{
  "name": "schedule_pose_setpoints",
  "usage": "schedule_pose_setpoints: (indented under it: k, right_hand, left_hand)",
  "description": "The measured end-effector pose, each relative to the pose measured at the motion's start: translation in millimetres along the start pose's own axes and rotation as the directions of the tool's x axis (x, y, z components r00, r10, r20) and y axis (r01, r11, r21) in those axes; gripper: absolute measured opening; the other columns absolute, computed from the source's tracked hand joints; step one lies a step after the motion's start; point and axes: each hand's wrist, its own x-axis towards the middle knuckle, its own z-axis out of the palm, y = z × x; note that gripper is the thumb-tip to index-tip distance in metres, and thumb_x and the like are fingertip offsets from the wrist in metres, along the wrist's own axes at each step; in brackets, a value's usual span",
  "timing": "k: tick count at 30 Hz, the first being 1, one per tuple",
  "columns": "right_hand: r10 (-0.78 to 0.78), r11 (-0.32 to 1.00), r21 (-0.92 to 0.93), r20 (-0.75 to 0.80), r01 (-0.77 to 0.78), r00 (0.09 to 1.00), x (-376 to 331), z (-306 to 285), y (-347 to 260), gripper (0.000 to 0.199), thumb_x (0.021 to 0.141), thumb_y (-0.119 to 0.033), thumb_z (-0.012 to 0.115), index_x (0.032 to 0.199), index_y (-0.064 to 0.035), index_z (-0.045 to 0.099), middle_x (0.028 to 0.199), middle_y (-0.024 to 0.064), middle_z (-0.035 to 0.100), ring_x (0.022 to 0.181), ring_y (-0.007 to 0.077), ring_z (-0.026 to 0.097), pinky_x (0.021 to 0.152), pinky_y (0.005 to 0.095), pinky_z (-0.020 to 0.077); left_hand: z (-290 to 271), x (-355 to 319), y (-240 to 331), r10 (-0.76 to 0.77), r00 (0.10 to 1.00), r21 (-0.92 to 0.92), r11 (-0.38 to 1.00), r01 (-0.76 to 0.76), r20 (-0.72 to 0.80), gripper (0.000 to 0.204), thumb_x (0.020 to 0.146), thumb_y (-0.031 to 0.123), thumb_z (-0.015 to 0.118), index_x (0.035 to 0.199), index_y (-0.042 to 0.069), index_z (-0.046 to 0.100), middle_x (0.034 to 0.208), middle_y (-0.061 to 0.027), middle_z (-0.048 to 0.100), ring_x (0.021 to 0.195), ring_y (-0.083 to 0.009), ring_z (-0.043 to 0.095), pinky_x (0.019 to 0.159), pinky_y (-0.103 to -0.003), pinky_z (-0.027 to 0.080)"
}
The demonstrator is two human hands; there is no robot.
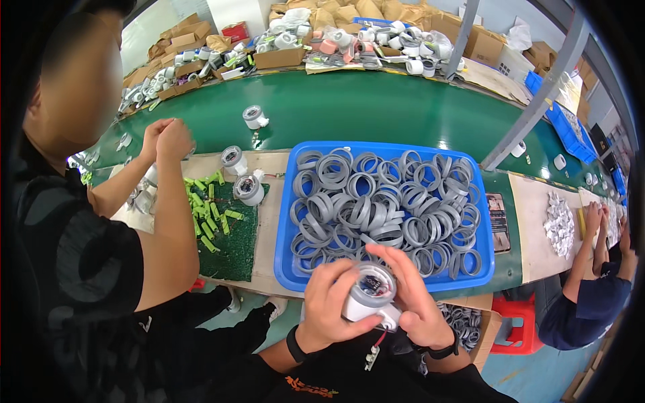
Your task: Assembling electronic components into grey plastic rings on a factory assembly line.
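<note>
In front of my body I hold a white round housing (355,308) with a grey ring around its top and a clear window over dark inner parts. My left hand (327,305) grips it from the left, thumb along the lower side. My right hand (422,305) curves around its right side, fingers against the grey ring. Thin red wires hang from the housing's stub to a small circuit board (371,358). Just beyond my hands lies a blue tray (285,232) heaped with loose grey rings (390,208).
Left of the tray, similar housings (248,190) stand near green battery-like pieces (205,211) on a mat. A co-worker (74,248) sits close at left, another (584,295) at far right. A metal post (534,101) rises right of the tray. Below is a box of rings (460,326).
</note>
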Motion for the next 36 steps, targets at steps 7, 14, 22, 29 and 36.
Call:
schedule_pose_setpoints:
  k: [7,14,22,29,36]
  right_hand:
    - [-0.281,0.917,-0.316,-0.083,0.242,0.956,2.2,-8.5,9.0,0.087,0.078,-0.039,0.069,0.143,-0.0026,0.023,0.148,0.0189,0.022,0.139,0.0309,0.020,0.112,0.0426,0.0155]
    - [-0.279,0.942,-0.276,-0.323,0.192,0.904,-14.2,-40.1,0.7,0.051,0.078,-0.014,0.062,0.125,-0.0019,0.046,0.134,0.0148,0.043,0.123,0.0266,0.045,0.101,0.0393,0.0339]
    - [-0.283,0.773,-0.631,-0.248,0.067,0.926,-12.4,-42.2,-13.4,0.037,0.070,-0.002,0.062,0.107,-0.0012,0.058,0.119,0.0149,0.058,0.112,0.0293,0.055,0.096,0.0374,0.0401]
    - [-0.169,0.689,-0.723,-0.096,0.048,0.981,-4.3,-31.0,-14.0,0.032,0.073,-0.002,0.064,0.105,-0.0012,0.060,0.113,0.0141,0.060,0.106,0.0300,0.058,0.092,0.0361,0.0437]
    - [-0.127,0.650,-0.757,-0.017,0.070,0.992,-4.7,-26.1,-0.9,0.029,0.076,-0.005,0.066,0.104,-0.0023,0.060,0.108,0.0139,0.060,0.101,0.0315,0.058,0.086,0.0366,0.0468]
  left_hand:
    - [-30.0,-17.0,-37.1,-0.292,0.871,-0.106,0.956,0.273,-0.395,0.056,0.066,0.024,0.079,0.107,-0.001,0.052,0.108,-0.0185,0.055,0.099,-0.0302,0.054,0.088,-0.038,0.043]
    - [-77.1,-33.9,-108.0,-0.412,0.778,0.341,0.728,0.594,-0.474,0.042,0.064,-0.001,0.072,0.100,0.001,0.050,0.110,-0.0136,0.055,0.088,-0.0237,0.052,0.076,-0.032,0.043]
    - [-82.6,-25.0,-97.3,-0.464,0.821,0.594,0.573,0.564,-0.333,0.051,0.071,-0.001,0.067,0.117,-0.001,0.045,0.136,-0.0191,0.039,0.126,-0.0389,0.038,0.104,-0.043,0.032]
    - [-35.6,0.7,-32.8,-0.429,0.869,0.472,0.836,0.279,0.246,0.056,0.063,0.001,0.073,0.115,0.003,0.053,0.134,-0.0153,0.041,0.126,-0.0349,0.038,0.102,-0.043,0.033]
    - [-23.7,5.9,-44.7,-0.314,0.908,0.589,0.803,0.097,0.278,0.059,0.060,0.001,0.073,0.117,0.007,0.056,0.110,-0.0110,0.051,0.104,-0.0297,0.048,0.086,-0.041,0.036]
